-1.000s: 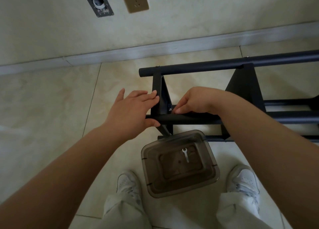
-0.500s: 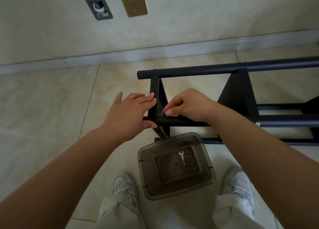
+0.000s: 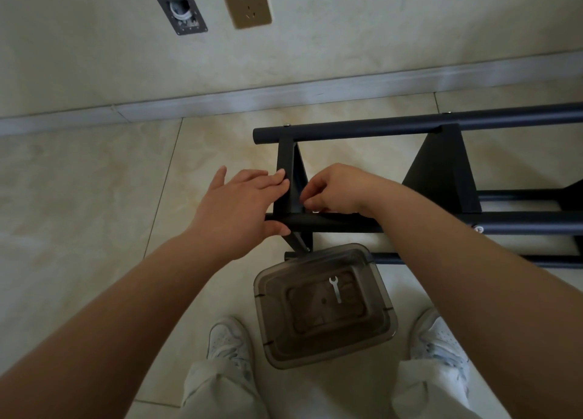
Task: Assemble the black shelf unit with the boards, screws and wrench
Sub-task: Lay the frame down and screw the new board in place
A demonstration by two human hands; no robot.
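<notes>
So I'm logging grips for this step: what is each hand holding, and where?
The left hand steadies the black frame, fingers flat on the end board, thumb under the near tube. The right hand has fingertips at the joint; what they pinch is hidden.

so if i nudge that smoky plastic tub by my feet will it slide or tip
The tub probably slides: it sits low and wide on smooth floor tile. It likely feels light, holding only a small wrench, which may skate around inside.
</notes>
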